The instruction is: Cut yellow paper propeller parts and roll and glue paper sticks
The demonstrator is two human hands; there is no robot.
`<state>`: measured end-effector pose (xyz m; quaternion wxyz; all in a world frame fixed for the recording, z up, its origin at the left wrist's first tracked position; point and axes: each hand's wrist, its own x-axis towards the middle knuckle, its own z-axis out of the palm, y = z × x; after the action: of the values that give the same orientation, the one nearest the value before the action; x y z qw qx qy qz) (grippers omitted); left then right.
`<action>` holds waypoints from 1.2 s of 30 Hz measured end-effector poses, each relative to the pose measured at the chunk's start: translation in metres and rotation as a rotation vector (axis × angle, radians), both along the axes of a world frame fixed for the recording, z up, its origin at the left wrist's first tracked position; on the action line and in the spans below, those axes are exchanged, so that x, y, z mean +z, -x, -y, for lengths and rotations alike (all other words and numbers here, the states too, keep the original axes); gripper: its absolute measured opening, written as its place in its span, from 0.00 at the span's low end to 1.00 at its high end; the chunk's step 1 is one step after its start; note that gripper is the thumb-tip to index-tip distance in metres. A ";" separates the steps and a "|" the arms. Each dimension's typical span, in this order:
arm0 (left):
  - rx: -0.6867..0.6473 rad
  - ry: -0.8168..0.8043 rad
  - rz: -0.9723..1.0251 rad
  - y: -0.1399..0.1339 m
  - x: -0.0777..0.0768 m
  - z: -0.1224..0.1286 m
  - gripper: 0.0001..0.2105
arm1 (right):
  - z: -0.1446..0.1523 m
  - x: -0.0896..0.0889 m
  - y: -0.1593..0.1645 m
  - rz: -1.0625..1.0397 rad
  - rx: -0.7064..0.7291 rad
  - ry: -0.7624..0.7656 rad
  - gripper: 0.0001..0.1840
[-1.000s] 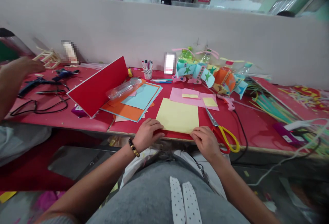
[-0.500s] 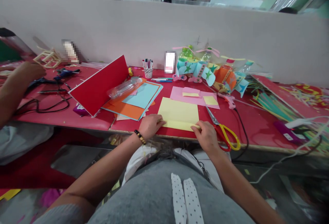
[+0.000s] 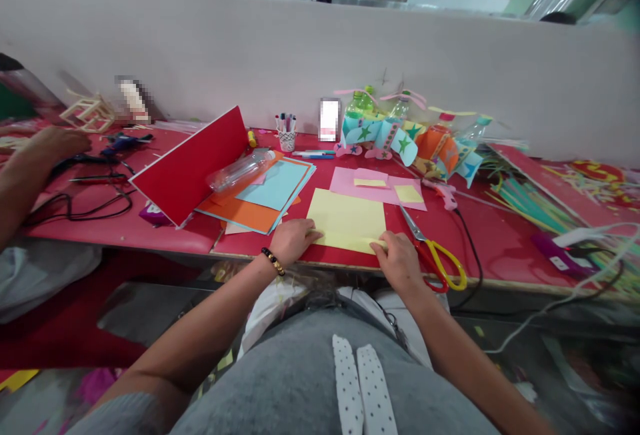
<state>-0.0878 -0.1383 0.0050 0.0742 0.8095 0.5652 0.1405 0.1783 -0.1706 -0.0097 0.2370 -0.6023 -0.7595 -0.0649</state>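
A pale yellow sheet of paper [image 3: 346,215] lies on the red table in front of me, its near edge turned up in a narrow fold. My left hand [image 3: 294,240] pinches the near left corner, thumb and fingers closed on it. At the near right corner, my right hand [image 3: 398,256] grips the paper the same way. Just right of that hand lie scissors [image 3: 447,263] with yellow and red handles, blades pointing away. Behind the sheet is pink paper [image 3: 345,184] with small yellow pieces on top.
Orange and blue sheets [image 3: 267,185] with a clear plastic bottle [image 3: 243,170] lie left, beside a standing red board [image 3: 195,162]. Decorated bottle crafts [image 3: 400,128], a pen cup [image 3: 287,138] and a pink glue gun [image 3: 443,194] sit farther back. Another person's hand [image 3: 65,143] works at far left.
Both my hands keep their hold on the yellow paper, almost in place. The raised fold at its near edge looks flatter. The view has shifted slightly.
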 end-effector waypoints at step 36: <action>-0.317 -0.263 -0.071 -0.052 -0.017 0.050 0.21 | 0.002 -0.001 0.004 0.018 -0.005 0.030 0.13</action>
<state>-0.0359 -0.1885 -0.0120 -0.0308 0.8955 0.4097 0.1709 0.1746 -0.1729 -0.0105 0.2210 -0.6071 -0.7609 -0.0597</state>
